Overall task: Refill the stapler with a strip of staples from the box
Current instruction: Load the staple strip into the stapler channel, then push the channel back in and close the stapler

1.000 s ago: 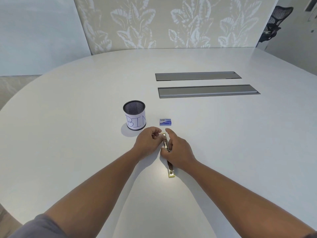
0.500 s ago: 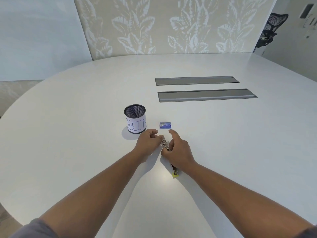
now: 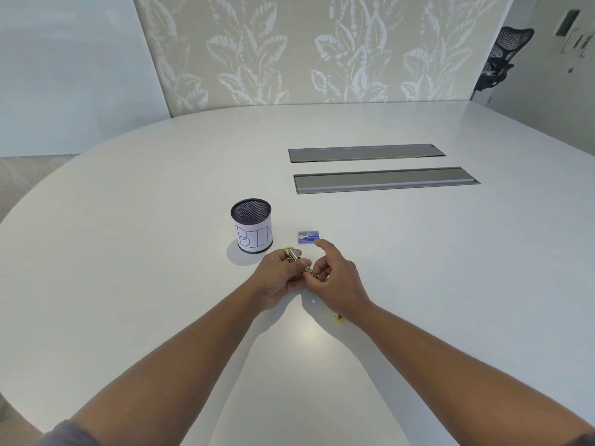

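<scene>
The stapler (image 3: 297,260) is a slim metal one with yellow ends; it lies between my two hands just above the white table. My left hand (image 3: 279,280) grips its far, shiny part, which sticks out past my fingers toward the bin. My right hand (image 3: 335,278) pinches the middle of the stapler, with the index finger stretched forward. A yellow end (image 3: 337,318) peeks out under my right wrist. The small blue staple box (image 3: 308,237) lies shut on the table just beyond my right fingertip, not touched.
A black mesh cup labelled "BIN" (image 3: 254,228) stands left of the staple box. Two long grey cable hatches (image 3: 384,180) are set into the table (image 3: 128,252) further back. A black office chair (image 3: 504,56) stands at the far right.
The stapler has swung open: its shiny far part has moved left and up toward the bin in my left hand. My right index finger has stretched toward the box.
</scene>
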A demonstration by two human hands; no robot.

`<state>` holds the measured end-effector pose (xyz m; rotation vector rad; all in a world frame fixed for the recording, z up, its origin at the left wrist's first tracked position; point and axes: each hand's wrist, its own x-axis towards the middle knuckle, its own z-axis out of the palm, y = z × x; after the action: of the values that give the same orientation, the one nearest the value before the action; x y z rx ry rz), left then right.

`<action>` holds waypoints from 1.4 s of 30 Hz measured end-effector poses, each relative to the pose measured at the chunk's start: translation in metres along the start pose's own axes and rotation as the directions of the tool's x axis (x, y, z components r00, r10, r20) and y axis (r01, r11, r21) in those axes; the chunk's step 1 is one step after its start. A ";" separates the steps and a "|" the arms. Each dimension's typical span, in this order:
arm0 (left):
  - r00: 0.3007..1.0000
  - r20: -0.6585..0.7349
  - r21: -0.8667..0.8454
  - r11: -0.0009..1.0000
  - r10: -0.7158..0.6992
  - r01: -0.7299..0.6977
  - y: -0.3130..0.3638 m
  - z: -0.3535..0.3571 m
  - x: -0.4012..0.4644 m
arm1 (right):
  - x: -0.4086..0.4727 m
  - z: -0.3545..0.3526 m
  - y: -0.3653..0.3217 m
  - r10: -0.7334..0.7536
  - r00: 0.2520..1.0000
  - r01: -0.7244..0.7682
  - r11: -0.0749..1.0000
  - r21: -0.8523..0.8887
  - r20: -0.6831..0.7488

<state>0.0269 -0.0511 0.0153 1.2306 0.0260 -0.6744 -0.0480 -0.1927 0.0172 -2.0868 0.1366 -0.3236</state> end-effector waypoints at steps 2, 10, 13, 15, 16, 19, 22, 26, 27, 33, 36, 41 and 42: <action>1.000 -0.011 -0.032 0.999 0.019 -0.020 -0.001 0.000 0.000 | 0.001 -0.002 0.000 0.007 1.000 -0.008 1.000 0.018 0.029; 0.996 -0.049 -0.120 0.990 0.074 -0.079 -0.006 -0.002 0.000 | 0.000 0.000 0.007 0.034 0.999 -0.036 0.995 0.092 0.019; 0.994 -0.050 -0.180 0.978 0.097 -0.104 -0.006 -0.004 -0.001 | 0.000 0.002 0.005 0.050 0.999 -0.048 0.994 0.102 -0.021; 0.993 -0.049 -0.196 0.973 0.112 -0.119 -0.007 -0.003 -0.003 | 0.000 0.003 0.003 0.065 0.997 -0.060 0.991 0.119 -0.041; 0.992 -0.049 -0.201 0.971 0.120 -0.128 -0.007 -0.003 -0.005 | 0.000 0.004 0.003 0.070 0.996 -0.063 0.990 0.129 -0.046; 0.988 -0.054 -0.210 0.966 0.142 -0.151 -0.007 -0.001 -0.008 | 0.002 0.003 0.002 0.081 0.996 -0.075 0.987 0.145 -0.033; 0.986 -0.052 -0.204 0.965 0.158 -0.165 -0.008 0.000 -0.009 | 0.004 0.001 0.002 0.083 0.997 -0.081 0.987 0.140 -0.006; 0.982 -0.071 -0.209 0.960 0.178 -0.189 -0.010 0.000 -0.010 | 0.005 -0.002 0.004 0.068 0.997 -0.070 0.992 0.108 0.022; 0.979 -0.082 -0.208 0.958 0.185 -0.199 -0.011 0.000 -0.010 | 0.006 -0.004 0.006 0.068 0.997 -0.072 0.992 0.100 0.041; 0.956 -0.175 -0.209 0.941 0.234 -0.268 -0.016 0.002 -0.009 | 0.014 -0.017 0.009 0.091 0.969 -0.079 0.995 -0.059 0.229; 0.945 -0.201 -0.197 0.934 0.257 -0.296 -0.018 0.003 -0.010 | 0.022 -0.028 0.007 0.110 0.961 -0.112 0.994 -0.007 0.252; 0.940 -0.217 -0.188 0.933 0.264 -0.306 -0.020 0.005 -0.008 | 0.031 -0.048 0.003 0.160 0.956 -0.223 0.939 0.261 0.244; 0.941 -0.213 -0.175 0.937 0.264 -0.303 -0.020 0.006 -0.009 | 0.032 -0.049 0.002 0.158 0.957 -0.227 0.930 0.289 0.242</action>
<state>0.0084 -0.0553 0.0037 1.0672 0.0704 -0.2931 -0.0308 -0.2417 0.0447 -1.7600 0.1499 0.0047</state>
